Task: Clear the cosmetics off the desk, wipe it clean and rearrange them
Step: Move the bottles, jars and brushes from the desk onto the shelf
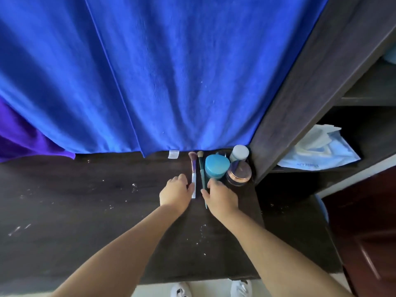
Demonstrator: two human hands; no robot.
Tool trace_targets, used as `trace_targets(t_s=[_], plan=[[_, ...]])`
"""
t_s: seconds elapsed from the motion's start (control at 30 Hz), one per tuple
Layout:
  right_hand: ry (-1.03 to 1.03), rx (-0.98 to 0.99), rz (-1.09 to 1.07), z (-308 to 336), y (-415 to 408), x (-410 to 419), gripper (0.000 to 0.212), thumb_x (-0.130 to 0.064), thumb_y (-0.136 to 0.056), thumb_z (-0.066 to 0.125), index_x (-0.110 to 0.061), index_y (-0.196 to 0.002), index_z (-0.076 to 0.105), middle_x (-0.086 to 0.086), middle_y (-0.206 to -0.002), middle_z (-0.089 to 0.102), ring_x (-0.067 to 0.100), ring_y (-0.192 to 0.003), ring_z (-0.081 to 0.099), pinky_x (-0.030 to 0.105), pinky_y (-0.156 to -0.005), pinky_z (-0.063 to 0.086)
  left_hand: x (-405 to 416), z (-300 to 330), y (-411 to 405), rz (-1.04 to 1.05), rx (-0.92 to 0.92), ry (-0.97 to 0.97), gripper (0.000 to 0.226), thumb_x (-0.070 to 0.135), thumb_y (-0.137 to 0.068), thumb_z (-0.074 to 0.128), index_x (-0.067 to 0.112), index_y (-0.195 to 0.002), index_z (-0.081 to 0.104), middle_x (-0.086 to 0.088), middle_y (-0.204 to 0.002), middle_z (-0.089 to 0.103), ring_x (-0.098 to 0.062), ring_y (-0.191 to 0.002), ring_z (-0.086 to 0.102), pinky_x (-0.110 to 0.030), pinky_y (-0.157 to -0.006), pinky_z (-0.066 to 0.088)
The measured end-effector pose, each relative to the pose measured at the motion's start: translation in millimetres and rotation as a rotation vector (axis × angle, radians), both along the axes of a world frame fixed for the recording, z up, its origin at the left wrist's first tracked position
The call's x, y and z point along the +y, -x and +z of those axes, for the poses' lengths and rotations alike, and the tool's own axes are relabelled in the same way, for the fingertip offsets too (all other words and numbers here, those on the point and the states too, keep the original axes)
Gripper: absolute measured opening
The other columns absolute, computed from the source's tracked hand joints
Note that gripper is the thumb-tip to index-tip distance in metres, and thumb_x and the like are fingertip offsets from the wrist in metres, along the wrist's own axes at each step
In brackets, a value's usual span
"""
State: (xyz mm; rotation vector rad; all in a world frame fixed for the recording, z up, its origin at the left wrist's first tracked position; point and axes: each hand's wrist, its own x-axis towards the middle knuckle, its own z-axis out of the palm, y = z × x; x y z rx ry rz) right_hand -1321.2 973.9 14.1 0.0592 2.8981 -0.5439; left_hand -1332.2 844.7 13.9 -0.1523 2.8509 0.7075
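On the dark wooden desk (85,200), cosmetics cluster at the back right corner. A white-handled brush (193,168) and a teal-handled brush (201,168) lie side by side, bristles toward the curtain. Right of them stand a teal jar (216,165), a white-capped jar (239,152) and a dark jar with a copper rim (239,173). My left hand (175,190) rests beside the white brush, its thumb touching the handle. My right hand (220,195) lies over the teal brush's lower handle, fingers spread, next to the teal jar.
A blue curtain (150,71) hangs behind the desk, with a purple cloth (19,138) at the left. White specks dot the desktop. A dark shelf unit (300,93) stands at the right, holding a pale blue packet (319,151). My white shoes (241,288) show below the front edge.
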Motion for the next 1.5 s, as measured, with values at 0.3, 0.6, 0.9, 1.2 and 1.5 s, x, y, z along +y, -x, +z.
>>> trace_targets(t_s=[0.3,0.6,0.9,1.2,1.5], plan=[[-0.072,0.037,-0.019,5.7,-0.4,-0.6,0.025,-0.029,-0.094,0.044,-0.007,-0.106,0.049,0.012,-0.106,0.063,0.033,-0.097,0.063,0.037,-0.073,0.048,-2.8,2.9,1.8,0.038,-0.051,0.021,0.017,0.028,-0.091,0.042,0.011,-0.087,0.042,-0.011,-0.101,0.059,-0.032,-0.094,0.055,-0.033,-0.067,0.035],[0.219,0.507,0.080,123.8,-32.7,33.7,0.041,-0.047,-0.089,0.028,-0.013,-0.097,0.049,0.004,-0.093,0.061,0.032,-0.082,0.060,0.037,-0.064,0.042,17.0,116.4,-35.2,0.181,0.513,-0.445,0.016,0.025,-0.090,0.051,0.013,-0.080,0.047,-0.004,-0.073,0.057,-0.027,-0.068,0.052,-0.037,-0.061,0.041],[0.489,0.951,0.002,259.7,-38.9,200.8,0.007,-0.025,-0.093,0.051,-0.025,-0.089,0.046,-0.017,-0.066,0.047,-0.004,-0.064,0.051,0.010,-0.056,0.038,169.7,264.0,-60.4,-0.158,0.907,-0.543,0.016,0.024,-0.088,0.052,0.032,-0.076,0.043,0.008,-0.074,0.054,-0.006,-0.075,0.049,-0.012,-0.063,0.038],[0.157,0.608,0.001,270.1,9.5,275.9,0.014,-0.030,-0.095,0.045,-0.018,-0.087,0.045,-0.001,-0.087,0.059,0.016,-0.071,0.052,0.023,-0.051,0.031,268.7,261.0,-16.8,-0.054,0.794,-0.015,0.015,0.027,-0.098,0.035,0.016,-0.108,0.039,0.004,-0.090,0.050,-0.011,-0.069,0.042,-0.022,-0.052,0.032],[-0.018,0.418,0.121,277.9,36.6,261.0,0.033,-0.041,-0.091,0.047,-0.013,-0.108,0.049,0.008,-0.107,0.062,0.029,-0.098,0.059,0.033,-0.068,0.039,281.1,267.2,5.5,0.005,0.593,0.555,0.027,0.006,-0.088,0.048,0.008,-0.114,0.040,-0.008,-0.108,0.055,-0.024,-0.094,0.059,-0.028,-0.058,0.040]])
